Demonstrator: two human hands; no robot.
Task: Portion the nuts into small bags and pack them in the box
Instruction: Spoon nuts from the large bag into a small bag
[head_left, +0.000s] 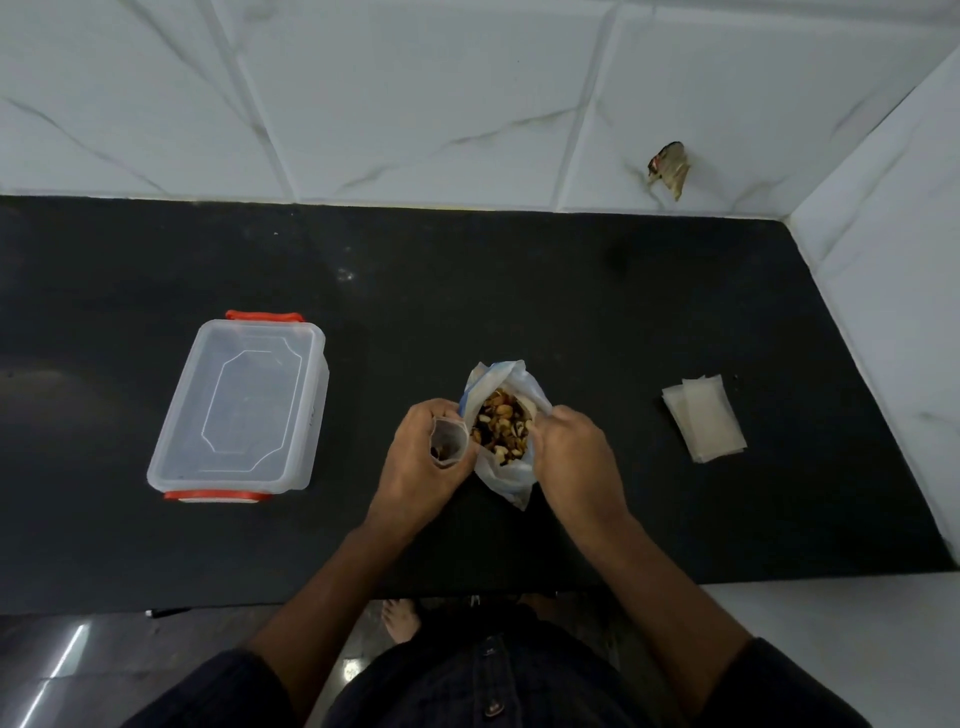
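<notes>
Black, matte stone forms the counter (519, 291), where a clear rectangular plastic box (239, 408) with orange clips sits left. At centre, the crinkled nut bag (506, 431) is entered by the right hand (574, 457), its fingertips hidden, so its grip cannot be told. A small clear bag (448, 440) is gripped open by the left hand (423, 462); flat spare bags (704, 418) lie right.

No readable text anywhere in your view.

You will find no letters, numbers, brand marks or labels that can be made out: the clear box (236, 405) shows only moulded outlines in its plastic, the big nut bag (506, 431) has a blue strip but no legible print, and the stack of small bags (704, 418) looks plain.
</notes>
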